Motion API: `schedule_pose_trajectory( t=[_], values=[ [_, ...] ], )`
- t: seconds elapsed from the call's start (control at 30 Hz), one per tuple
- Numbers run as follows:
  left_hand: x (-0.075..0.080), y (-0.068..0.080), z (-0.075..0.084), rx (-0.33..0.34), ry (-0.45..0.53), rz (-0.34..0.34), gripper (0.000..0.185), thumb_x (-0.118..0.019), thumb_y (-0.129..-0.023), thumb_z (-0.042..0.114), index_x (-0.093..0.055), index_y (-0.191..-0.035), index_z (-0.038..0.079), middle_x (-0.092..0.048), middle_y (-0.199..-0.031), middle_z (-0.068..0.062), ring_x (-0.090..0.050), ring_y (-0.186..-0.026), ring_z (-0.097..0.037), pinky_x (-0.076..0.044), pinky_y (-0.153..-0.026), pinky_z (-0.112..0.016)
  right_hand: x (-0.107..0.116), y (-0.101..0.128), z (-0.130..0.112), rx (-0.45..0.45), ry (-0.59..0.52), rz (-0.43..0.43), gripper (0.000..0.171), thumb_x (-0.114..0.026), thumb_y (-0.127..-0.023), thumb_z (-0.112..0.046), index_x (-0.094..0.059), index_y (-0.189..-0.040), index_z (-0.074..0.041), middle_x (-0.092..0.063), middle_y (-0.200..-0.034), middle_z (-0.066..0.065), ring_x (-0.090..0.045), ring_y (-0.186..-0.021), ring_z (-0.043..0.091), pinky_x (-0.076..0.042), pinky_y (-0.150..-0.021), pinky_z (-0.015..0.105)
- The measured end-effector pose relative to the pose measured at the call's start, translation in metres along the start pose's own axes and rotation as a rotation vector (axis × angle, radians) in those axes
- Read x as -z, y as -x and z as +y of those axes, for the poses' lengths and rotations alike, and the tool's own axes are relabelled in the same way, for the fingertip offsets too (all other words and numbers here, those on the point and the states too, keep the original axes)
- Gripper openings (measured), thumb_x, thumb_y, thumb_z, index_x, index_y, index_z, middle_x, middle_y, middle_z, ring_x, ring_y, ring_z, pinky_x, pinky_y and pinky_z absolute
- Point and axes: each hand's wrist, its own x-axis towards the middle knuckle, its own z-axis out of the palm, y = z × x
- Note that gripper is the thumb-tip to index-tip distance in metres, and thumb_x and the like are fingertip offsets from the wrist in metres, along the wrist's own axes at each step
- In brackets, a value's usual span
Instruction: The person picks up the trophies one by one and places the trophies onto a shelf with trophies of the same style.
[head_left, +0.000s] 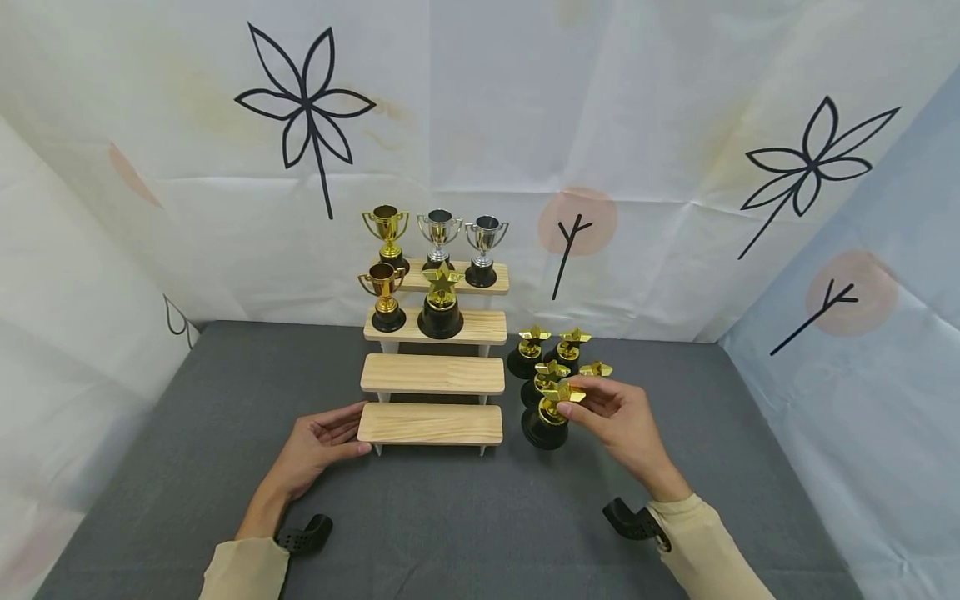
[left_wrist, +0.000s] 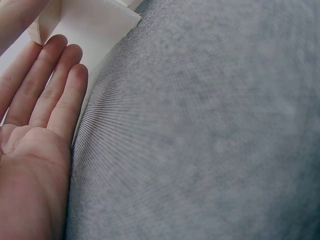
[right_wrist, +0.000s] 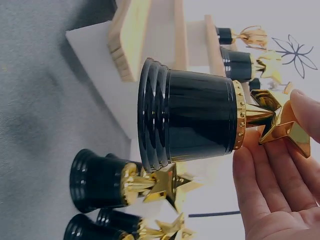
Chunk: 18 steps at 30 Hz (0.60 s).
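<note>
While the right hand [head_left: 618,417] pinches the gold star top of a star trophy [head_left: 551,412] at the near edge of the cluster right of the stepped wooden stand [head_left: 431,375], the left hand [head_left: 322,442] rests with relaxed, straight fingers against the left end of the stand's nearest step, holding nothing. The pinched trophy sits upright, its black base on or just above the grey counter [head_left: 187,467]; the views do not settle which.

Risk: the grip is on the star alone, so the heavy base may swing and knock the adjacent trophies over. An unsteadied stand may also shift.

Count:
- Stand steps: four.
- Cup trophies: four, three on the far top step (one gold, two silver), one gold on the second.
- Star trophies: one on the second step; about five right of the stand, partly hidden.
</note>
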Motion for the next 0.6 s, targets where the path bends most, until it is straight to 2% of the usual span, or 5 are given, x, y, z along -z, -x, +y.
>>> schedule_pose_trajectory(
  t=[0.23, 0.43, 0.6],
  values=[
    [0.0, -0.001, -0.001, 0.006, -0.005, 0.005, 0.076, -0.084, -0.08, -0.003, -0.046, -0.145, -0.013, -0.047, -0.144, -0.035, -0.061, -0.119, -0.004, -0.051, -0.104, -0.024, -0.002, -0.006, -0.012, 0.02, -0.003, -0.008, 0.034, -0.075, -0.088, 0.007, -0.066, -0.12, 0.013, -0.067, -0.112, 0.027, -0.072, -0.097, 0.012, -0.064, -0.081, 0.027],
    [0.0, -0.001, -0.001, 0.018, -0.011, 0.019, 0.079, -0.087, -0.077, -0.001, -0.047, -0.145, -0.012, -0.048, -0.144, -0.032, -0.061, -0.118, -0.003, -0.051, -0.104, -0.025, -0.003, -0.013, -0.022, 0.029, 0.014, -0.023, 0.032, -0.076, -0.089, 0.004, -0.068, -0.12, 0.01, -0.069, -0.112, 0.025, -0.073, -0.096, 0.014, -0.065, -0.08, 0.028],
    [0.001, -0.001, -0.001, -0.007, -0.014, 0.004, 0.077, -0.084, -0.08, -0.003, -0.045, -0.145, -0.013, -0.046, -0.145, -0.035, -0.061, -0.119, -0.003, -0.051, -0.104, -0.024, -0.003, -0.02, -0.03, 0.059, 0.031, -0.018, 0.033, -0.076, -0.088, 0.005, -0.068, -0.12, 0.01, -0.07, -0.113, 0.022, -0.072, -0.095, 0.012, -0.064, -0.081, 0.026]
  ],
)
